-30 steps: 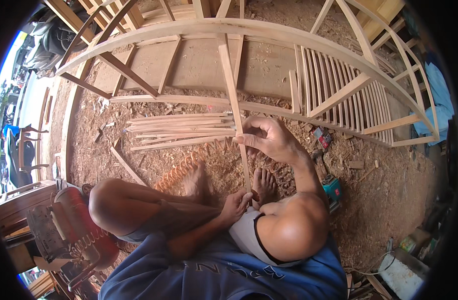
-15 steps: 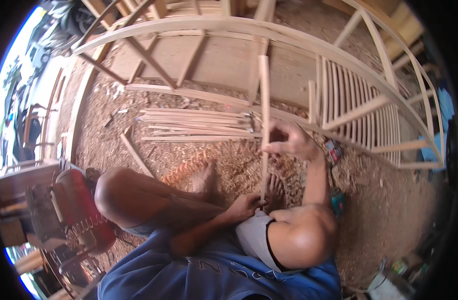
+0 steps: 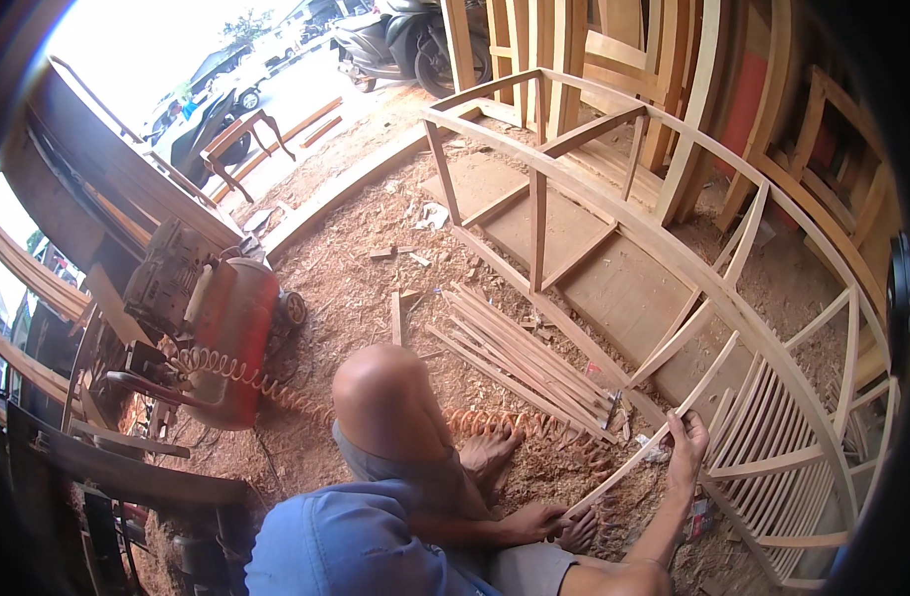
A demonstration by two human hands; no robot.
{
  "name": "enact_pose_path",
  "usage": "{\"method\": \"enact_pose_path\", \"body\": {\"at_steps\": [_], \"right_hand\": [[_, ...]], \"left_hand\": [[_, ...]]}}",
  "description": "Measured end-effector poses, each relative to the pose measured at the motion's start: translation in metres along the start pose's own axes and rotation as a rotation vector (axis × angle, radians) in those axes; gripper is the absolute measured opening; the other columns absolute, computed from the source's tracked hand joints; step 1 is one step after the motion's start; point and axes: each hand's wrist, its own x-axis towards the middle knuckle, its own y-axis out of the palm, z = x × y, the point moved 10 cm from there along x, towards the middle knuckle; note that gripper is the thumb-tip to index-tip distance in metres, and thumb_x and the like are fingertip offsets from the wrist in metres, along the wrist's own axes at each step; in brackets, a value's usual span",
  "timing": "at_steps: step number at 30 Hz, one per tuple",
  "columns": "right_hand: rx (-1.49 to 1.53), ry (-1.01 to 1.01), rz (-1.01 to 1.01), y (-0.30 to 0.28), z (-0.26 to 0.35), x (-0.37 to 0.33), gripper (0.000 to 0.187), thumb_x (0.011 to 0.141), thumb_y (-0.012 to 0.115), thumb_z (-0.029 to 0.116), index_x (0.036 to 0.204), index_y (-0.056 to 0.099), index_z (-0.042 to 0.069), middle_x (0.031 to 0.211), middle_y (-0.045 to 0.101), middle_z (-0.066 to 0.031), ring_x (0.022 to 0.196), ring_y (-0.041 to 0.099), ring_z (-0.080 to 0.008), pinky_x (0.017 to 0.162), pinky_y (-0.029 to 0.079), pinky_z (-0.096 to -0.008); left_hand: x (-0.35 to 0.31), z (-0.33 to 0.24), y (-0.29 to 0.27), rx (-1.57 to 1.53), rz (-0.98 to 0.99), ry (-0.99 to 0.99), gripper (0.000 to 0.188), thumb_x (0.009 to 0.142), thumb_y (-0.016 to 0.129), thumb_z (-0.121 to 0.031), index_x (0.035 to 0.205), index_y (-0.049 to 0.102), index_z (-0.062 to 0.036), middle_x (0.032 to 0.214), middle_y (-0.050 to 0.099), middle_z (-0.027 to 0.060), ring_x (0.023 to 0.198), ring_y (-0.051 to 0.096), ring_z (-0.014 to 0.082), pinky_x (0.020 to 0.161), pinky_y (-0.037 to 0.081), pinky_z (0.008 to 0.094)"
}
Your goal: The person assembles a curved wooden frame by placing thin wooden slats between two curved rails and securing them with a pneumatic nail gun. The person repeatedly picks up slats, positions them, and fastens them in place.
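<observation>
A thin, pale wooden slat [image 3: 629, 465] slants across in front of me. My left hand [image 3: 536, 523] is closed on its lower end, close to my foot. Farther up, my right hand [image 3: 686, 439] grips the slat between thumb and fingers, and its top end sticks out past them. Just beyond the right hand stands a long wooden frame [image 3: 738, 298], with a row of slender slats [image 3: 773, 432] fitted in its right part. A loose bundle of similar slats [image 3: 520, 358] lies on the ground left of the held one.
At left stands a red air compressor [image 3: 238, 333] with an orange coiled hose [image 3: 306, 399] running past my feet over the wood shavings [image 3: 336, 278]. Tall boards [image 3: 688, 109] lean at the back. A small wooden stand [image 3: 238, 139] and motorbikes [image 3: 400, 45] are near the bright opening.
The view has swung leftward and up, bringing the compressor and opening further in. The slat, upright before in the picture, now slants to the upper right; both hands still hold it.
</observation>
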Motion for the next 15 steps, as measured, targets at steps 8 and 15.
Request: {"method": "enact_pose_path", "body": {"at_steps": [8,15], "right_hand": [[-0.029,0.309,0.014,0.027,-0.029,-0.024,0.017,0.093,0.072,0.009,0.104,0.068,-0.003,0.079,0.068,-0.0049,0.060,0.060,-0.0083,0.055,0.050,-0.0212],[-0.369,0.328,0.180,0.042,-0.086,-0.050,0.028,0.090,0.079,0.021,0.110,0.073,0.002,0.095,0.070,-0.0030,0.092,0.063,-0.0134,0.080,0.052,-0.0276]], "left_hand": [[0.016,-0.034,-0.018,-0.334,-0.086,0.018,0.025,0.107,0.055,-0.030,0.112,0.065,-0.0074,0.076,0.057,-0.0030,0.062,0.048,0.0050,0.055,0.040,0.0251],[0.021,-0.025,-0.031,-0.616,-0.159,-0.168,0.027,0.108,0.055,-0.028,0.114,0.066,-0.0039,0.079,0.060,-0.0006,0.056,0.050,0.0050,0.049,0.040,0.0223]]}}
